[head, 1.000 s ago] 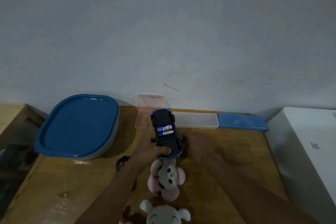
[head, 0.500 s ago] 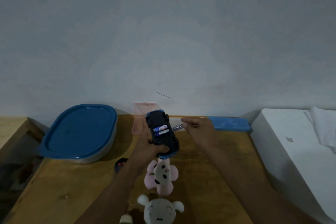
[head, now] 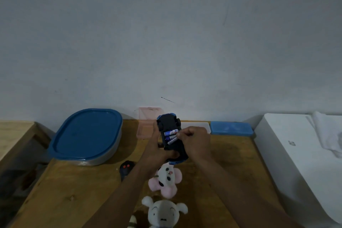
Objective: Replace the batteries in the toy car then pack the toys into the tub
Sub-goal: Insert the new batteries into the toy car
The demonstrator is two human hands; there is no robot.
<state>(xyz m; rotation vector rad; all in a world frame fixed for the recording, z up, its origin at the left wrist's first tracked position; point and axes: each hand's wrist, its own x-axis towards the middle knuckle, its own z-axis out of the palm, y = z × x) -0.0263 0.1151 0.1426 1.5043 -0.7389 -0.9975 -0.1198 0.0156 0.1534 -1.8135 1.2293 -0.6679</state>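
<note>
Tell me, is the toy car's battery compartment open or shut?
Open: batteries lie exposed in the upturned toy car, gripped by the left hand; the right hand pinches the nearest battery.

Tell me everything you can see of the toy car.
The small blue plastic toy car is held upside down above the wooden table, black underside and black wheels facing the camera, blue body showing only at both ends. Its battery bay is open: two blue-and-white batteries lie in it and a third battery sits tilted. The left hand grips the car from the side; the right hand pinches the third battery.
</note>
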